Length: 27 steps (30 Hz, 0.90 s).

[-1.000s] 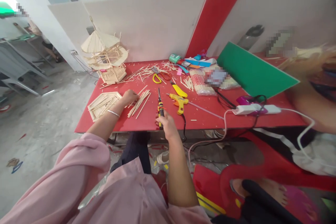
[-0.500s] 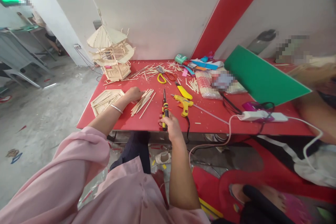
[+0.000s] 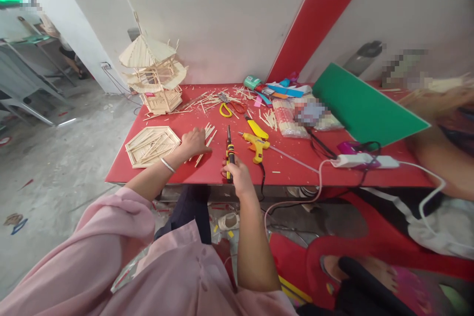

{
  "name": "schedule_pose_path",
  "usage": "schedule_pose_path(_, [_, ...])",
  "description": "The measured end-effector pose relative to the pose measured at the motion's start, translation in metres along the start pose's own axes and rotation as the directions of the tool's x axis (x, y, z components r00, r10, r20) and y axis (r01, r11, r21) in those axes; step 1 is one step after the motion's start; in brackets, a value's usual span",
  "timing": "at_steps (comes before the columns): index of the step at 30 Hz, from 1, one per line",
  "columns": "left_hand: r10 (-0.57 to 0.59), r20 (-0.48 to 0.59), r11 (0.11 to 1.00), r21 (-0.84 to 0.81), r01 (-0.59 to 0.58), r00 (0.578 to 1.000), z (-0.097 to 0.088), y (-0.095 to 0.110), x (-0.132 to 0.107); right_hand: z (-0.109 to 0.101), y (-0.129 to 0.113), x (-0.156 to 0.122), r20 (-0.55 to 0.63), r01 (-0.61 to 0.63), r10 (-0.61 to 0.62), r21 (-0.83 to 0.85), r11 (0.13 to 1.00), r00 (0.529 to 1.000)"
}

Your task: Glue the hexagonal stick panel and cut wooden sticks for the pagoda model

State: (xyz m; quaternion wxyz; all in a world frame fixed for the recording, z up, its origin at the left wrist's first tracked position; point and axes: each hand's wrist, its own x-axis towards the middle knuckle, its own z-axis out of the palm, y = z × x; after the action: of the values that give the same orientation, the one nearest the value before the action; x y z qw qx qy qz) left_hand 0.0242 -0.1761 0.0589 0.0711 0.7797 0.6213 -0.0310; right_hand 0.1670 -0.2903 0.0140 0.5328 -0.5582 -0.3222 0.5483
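My left hand (image 3: 193, 142) lies palm down over a small pile of thin wooden sticks (image 3: 209, 133) and covers much of it. Its thumb stands apart from the fingers, and some fingertips are hidden. Left of this hand lies a flat hexagonal panel (image 3: 142, 144) made of sticks, with a few loose sticks across it. My right hand (image 3: 239, 175) is closed round a yellow-and-black handled tool (image 3: 230, 154) with a long dark metal tip pointing away from me. A yellow glue gun (image 3: 257, 145) rests to the right of that tool.
A stick pagoda model (image 3: 155, 74) stands at the back left. Scissors (image 3: 226, 107), a yellow cutter (image 3: 256, 128), bagged sticks (image 3: 289, 117) and a green board (image 3: 366, 106) are on the red table (image 3: 122, 168). A power strip (image 3: 365, 160) trails cables. Another person's arm (image 3: 437, 158) reaches in at right.
My left hand has shifted right, from the pile's left edge to over the sticks, uncovering more of the hexagonal panel. My right hand keeps its hold on the tool.
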Motion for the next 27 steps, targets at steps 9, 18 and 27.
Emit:
schedule_pose_path(9, [0.01,0.009,1.0,0.018,-0.01,1.0,0.007,-0.001,0.003,0.0,0.002,0.001,0.02,0.008,-0.008,-0.012,1.0,1.0])
schedule_pose_path(18, [-0.007,0.003,1.0,-0.008,0.007,1.0,0.016,0.002,0.006,-0.001,0.001,0.0,0.032,0.02,-0.02,-0.012,1.0,0.999])
schedule_pose_path(27, [-0.059,-0.289,0.541,-0.814,-0.213,0.955,0.009,-0.016,-0.015,-0.005,0.013,0.004,0.045,0.054,-0.054,0.013,0.998,0.998])
